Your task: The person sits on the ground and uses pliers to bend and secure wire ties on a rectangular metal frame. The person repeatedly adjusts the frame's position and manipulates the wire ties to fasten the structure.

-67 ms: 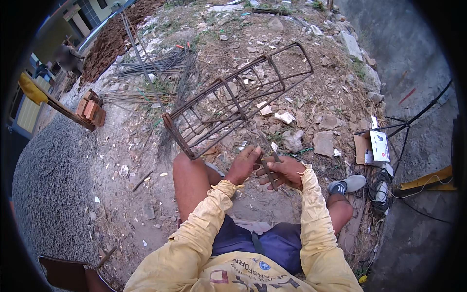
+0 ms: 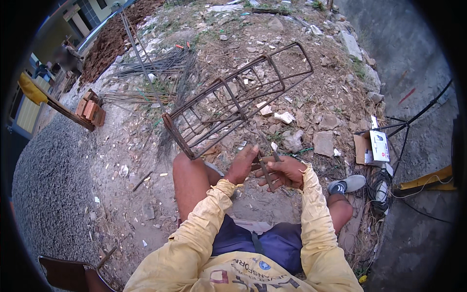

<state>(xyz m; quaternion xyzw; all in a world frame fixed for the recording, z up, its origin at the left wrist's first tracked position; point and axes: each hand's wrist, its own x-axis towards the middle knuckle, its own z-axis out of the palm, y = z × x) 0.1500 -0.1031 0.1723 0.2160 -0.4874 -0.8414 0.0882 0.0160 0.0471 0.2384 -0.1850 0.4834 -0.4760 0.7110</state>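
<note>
An open cardboard box (image 2: 372,147) lies on the rubble-strewn ground at the right, just beside the legs of a dark tripod stand (image 2: 404,127). Its brown flap folds out to the left, and its upper face is white with a dark picture and a blue edge. It is small and rectangular, lying flat and slightly skewed. A coil of black cable (image 2: 377,187) sits just below it, and a grey shoe (image 2: 346,184) lies near its lower left corner. No signs or screens show.

Long pale-yellow sleeves (image 2: 209,214), dark blue shorts (image 2: 272,243), one grey shoe (image 2: 346,184).
</note>
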